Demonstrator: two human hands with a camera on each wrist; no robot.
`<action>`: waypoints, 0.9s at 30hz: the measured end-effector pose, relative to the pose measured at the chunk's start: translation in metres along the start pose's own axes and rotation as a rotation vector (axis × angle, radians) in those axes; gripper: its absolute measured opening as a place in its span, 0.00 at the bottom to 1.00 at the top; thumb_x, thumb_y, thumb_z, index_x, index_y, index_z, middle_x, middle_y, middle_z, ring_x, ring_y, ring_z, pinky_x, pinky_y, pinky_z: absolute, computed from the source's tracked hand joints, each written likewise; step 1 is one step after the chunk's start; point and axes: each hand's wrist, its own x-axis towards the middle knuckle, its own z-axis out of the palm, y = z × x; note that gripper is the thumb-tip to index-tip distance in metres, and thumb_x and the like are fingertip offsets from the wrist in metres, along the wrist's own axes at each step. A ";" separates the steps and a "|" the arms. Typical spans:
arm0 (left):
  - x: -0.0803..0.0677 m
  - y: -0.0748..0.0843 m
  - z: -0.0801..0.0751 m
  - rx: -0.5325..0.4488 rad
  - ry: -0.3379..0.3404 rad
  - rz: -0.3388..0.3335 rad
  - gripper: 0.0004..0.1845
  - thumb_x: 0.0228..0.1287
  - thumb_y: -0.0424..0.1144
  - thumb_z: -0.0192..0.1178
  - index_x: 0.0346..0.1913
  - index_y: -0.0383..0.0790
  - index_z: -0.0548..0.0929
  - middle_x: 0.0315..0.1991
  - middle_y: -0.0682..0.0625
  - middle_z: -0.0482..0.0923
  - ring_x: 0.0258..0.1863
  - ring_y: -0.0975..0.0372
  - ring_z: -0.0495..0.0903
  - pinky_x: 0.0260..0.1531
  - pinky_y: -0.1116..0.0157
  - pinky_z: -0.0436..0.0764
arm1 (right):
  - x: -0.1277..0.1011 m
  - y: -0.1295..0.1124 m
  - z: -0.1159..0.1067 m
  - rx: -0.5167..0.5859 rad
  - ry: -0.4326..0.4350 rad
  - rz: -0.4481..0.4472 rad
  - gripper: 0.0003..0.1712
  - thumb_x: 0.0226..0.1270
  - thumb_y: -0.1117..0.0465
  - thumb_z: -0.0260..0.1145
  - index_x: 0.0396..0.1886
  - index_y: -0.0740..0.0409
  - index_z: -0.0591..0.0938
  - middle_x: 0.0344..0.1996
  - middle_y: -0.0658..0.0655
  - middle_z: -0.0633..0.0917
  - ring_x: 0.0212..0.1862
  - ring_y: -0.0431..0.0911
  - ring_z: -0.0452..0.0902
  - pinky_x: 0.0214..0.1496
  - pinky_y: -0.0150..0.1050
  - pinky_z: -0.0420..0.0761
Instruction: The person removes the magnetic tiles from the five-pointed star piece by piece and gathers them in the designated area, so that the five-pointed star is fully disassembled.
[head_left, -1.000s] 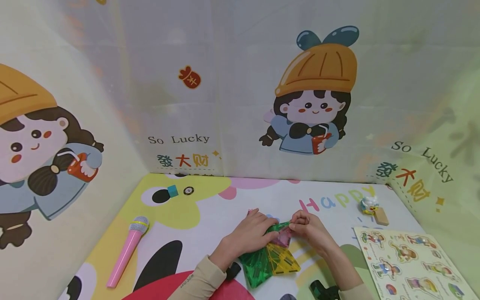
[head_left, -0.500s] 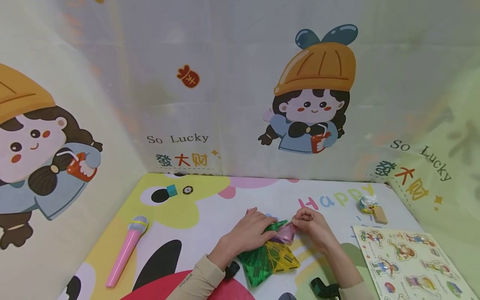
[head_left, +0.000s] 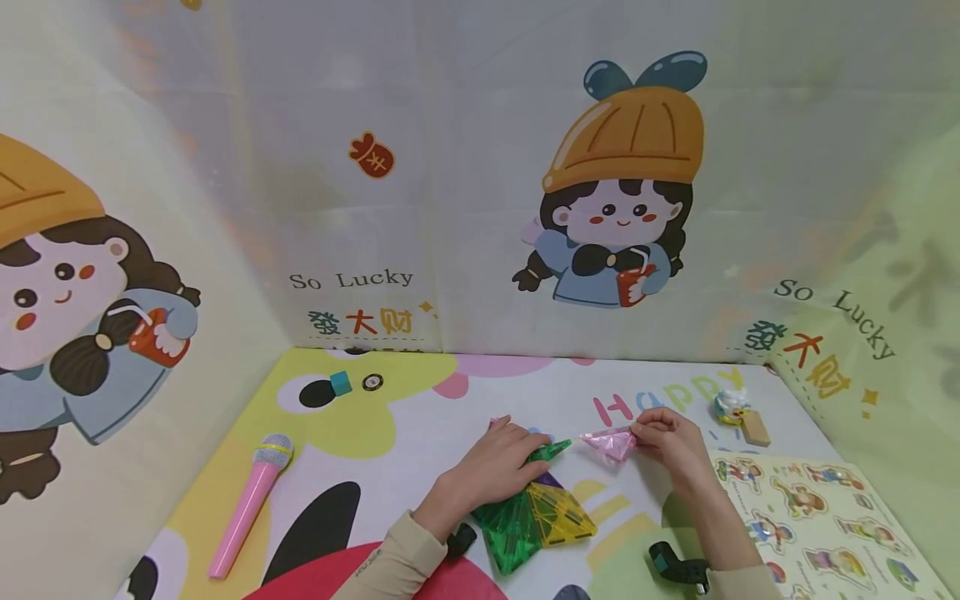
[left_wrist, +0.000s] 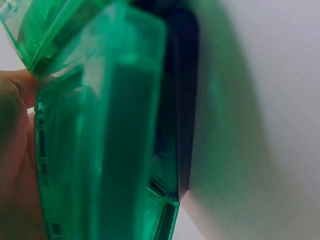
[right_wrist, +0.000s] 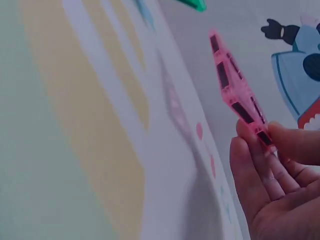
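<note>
Pulled clear of the tile cluster since a second ago, the pink triangular tile (head_left: 609,443) is now held apart to the right.

It is pinched by one corner in the fingertips of the right hand (head_left: 671,439), raised just above the printed mat (head_left: 420,417), well apart from the rest. The green tiles (head_left: 512,523) and the yellow tile (head_left: 558,518) are pressed down under the curled fingers of the left hand (head_left: 495,468), seemingly so the cluster is kept steady while one piece is drawn off. "So Lucky" and Chinese characters are read on the backdrop (head_left: 480,167), "HAPPY" on the mat. A pink toy microphone (head_left: 250,502) and a sticker sheet (head_left: 817,517) lie further out.
</note>
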 end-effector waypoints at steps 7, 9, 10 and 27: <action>0.000 -0.001 0.002 0.000 0.007 0.004 0.22 0.76 0.54 0.49 0.66 0.53 0.75 0.58 0.56 0.81 0.62 0.62 0.75 0.75 0.50 0.58 | 0.005 0.008 -0.004 -0.062 0.066 0.016 0.16 0.70 0.65 0.64 0.50 0.71 0.75 0.26 0.45 0.84 0.32 0.35 0.84 0.40 0.32 0.85; -0.001 -0.001 0.002 0.001 0.010 0.007 0.22 0.76 0.54 0.49 0.66 0.53 0.75 0.58 0.56 0.81 0.62 0.62 0.75 0.75 0.50 0.58 | 0.007 0.009 -0.003 -0.061 0.042 0.008 0.18 0.70 0.65 0.63 0.53 0.73 0.73 0.28 0.46 0.85 0.33 0.35 0.85 0.41 0.32 0.85; -0.001 -0.001 0.002 0.002 0.011 0.009 0.22 0.76 0.54 0.49 0.66 0.53 0.75 0.58 0.56 0.81 0.62 0.62 0.75 0.75 0.50 0.58 | 0.008 0.010 -0.001 -0.067 0.027 0.005 0.18 0.71 0.66 0.63 0.54 0.73 0.73 0.29 0.47 0.85 0.33 0.36 0.85 0.42 0.32 0.85; -0.001 0.001 0.001 0.013 0.004 0.013 0.23 0.76 0.55 0.48 0.66 0.51 0.76 0.59 0.56 0.80 0.63 0.62 0.75 0.74 0.49 0.58 | 0.025 0.008 0.029 -0.203 -0.056 -0.019 0.18 0.71 0.64 0.62 0.55 0.72 0.75 0.33 0.58 0.85 0.32 0.43 0.86 0.38 0.33 0.85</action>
